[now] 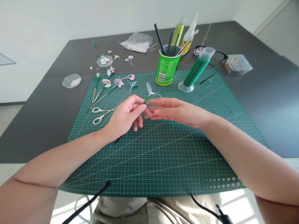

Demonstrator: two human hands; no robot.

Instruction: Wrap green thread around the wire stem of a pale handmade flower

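Observation:
My left hand (127, 113) is closed, thumb and fingers pinching a small flower stem (147, 100) wrapped in shiny green thread. Pale blue petals (149, 89) stand upright at its top, with a thin strand reaching right. My right hand (171, 109) is beside it, fingers stretched leftward and fingertips close to the stem; whether they touch it I cannot tell. A dark pointed tip (118, 140) shows below my left wrist; its link to the stem is hidden. White-handled scissors (98, 119) lie left, their blades partly behind my left hand.
Several paper flowers (119, 82) on sticks lie at the mat's (149, 161) upper left. A green cup (166, 68) of tools, a green thread spool (196, 71), glasses (219, 62), a glue bottle (189, 34) and a clear box (238, 63) stand behind.

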